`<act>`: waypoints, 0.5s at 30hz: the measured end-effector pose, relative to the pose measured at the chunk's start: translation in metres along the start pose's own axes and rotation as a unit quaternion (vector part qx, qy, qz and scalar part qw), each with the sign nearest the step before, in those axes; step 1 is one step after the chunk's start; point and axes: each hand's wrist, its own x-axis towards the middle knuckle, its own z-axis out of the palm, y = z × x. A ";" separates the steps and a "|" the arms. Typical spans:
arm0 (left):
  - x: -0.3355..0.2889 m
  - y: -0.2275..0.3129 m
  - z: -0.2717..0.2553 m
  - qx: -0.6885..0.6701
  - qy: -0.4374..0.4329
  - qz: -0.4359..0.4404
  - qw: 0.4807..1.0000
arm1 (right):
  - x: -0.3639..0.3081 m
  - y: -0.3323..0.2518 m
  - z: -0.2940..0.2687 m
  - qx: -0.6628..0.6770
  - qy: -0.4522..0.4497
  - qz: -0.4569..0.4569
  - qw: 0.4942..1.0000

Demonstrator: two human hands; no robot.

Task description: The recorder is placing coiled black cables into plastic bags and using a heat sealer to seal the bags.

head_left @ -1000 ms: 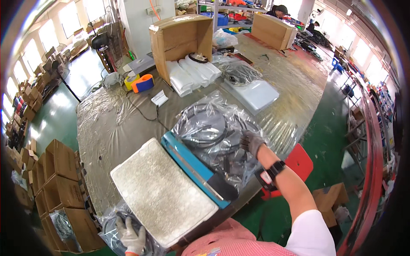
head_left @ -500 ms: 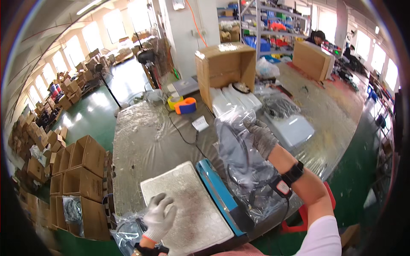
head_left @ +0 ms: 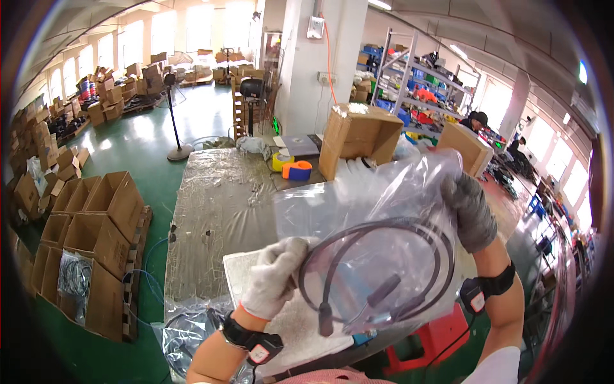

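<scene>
Raised above the table in front of me is a clear plastic bag with a looped black cable that appears to be inside it. Dark plugs on the cable's ends hang low in the loop. My left hand, in a white glove, is closed on the bag's left side beside the cable loop. In a grey glove, my right hand grips the bag's upper right edge. Under the bag lies a white board, partly covered. Another bagged cable rests by my left forearm.
Yellow and orange-blue tape rolls stand near an open cardboard box at the table's back. Stacked open cartons sit on a pallet at the left. A red stool is below the front edge. A person is at the far right.
My right hand has lifted the bagged cable off the table. My left hand has come up from the white board and closed on the bag. The view has tilted up.
</scene>
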 end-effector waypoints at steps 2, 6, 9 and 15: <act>-0.015 0.013 -0.013 0.082 0.060 -0.034 0.994 | -0.032 0.008 0.010 -0.028 -0.009 0.041 0.999; 0.001 -0.016 -0.044 0.215 0.059 0.009 0.975 | -0.133 0.086 0.022 -0.055 -0.108 0.194 0.974; 0.036 -0.039 -0.048 0.445 -0.004 -0.138 0.885 | -0.158 0.108 0.064 -0.009 -0.231 0.465 0.855; 0.072 -0.183 -0.074 0.660 -0.138 -0.165 0.720 | -0.240 0.276 0.047 -0.066 -0.272 0.476 0.834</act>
